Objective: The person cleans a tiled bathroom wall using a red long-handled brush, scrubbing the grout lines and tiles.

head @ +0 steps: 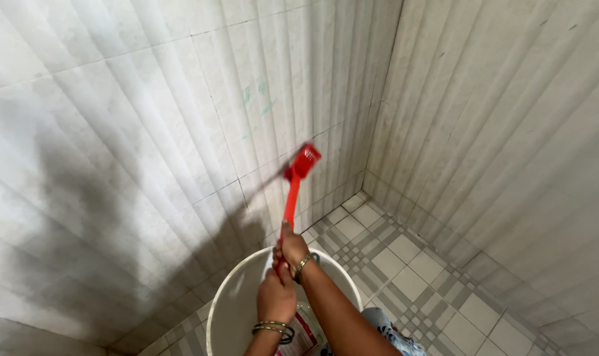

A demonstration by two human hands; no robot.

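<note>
Both hands clamp one red long-handled brush (293,198). Right hand (291,249) is higher on the handle, fingers wrapped shut around it; left hand (276,295) sits just below, touching it, also curled tight on the handle end. Bangles show on both wrists.

The brush runs from the hands toward 12 o'clock, and its head (305,161) is pressed on the left wall (148,132), close to the corner seam at 1 o'clock.

Edges/room: a white bucket (230,296) sits directly under the hands at 6 o'clock, its rim near the left wall base. A printed packet (301,333) lies inside it. Open floor (411,277) runs from 3 to 5 o'clock; the right wall (510,132) bounds it. A patterned shoe (392,333) is at 5 o'clock, beside the bucket.

Surfaces: the walls are pale ribbed tile with a few faint green marks near 12 o'clock. The floor is grey-white checked tile. A large shadow covers the left wall at 9 o'clock.
</note>
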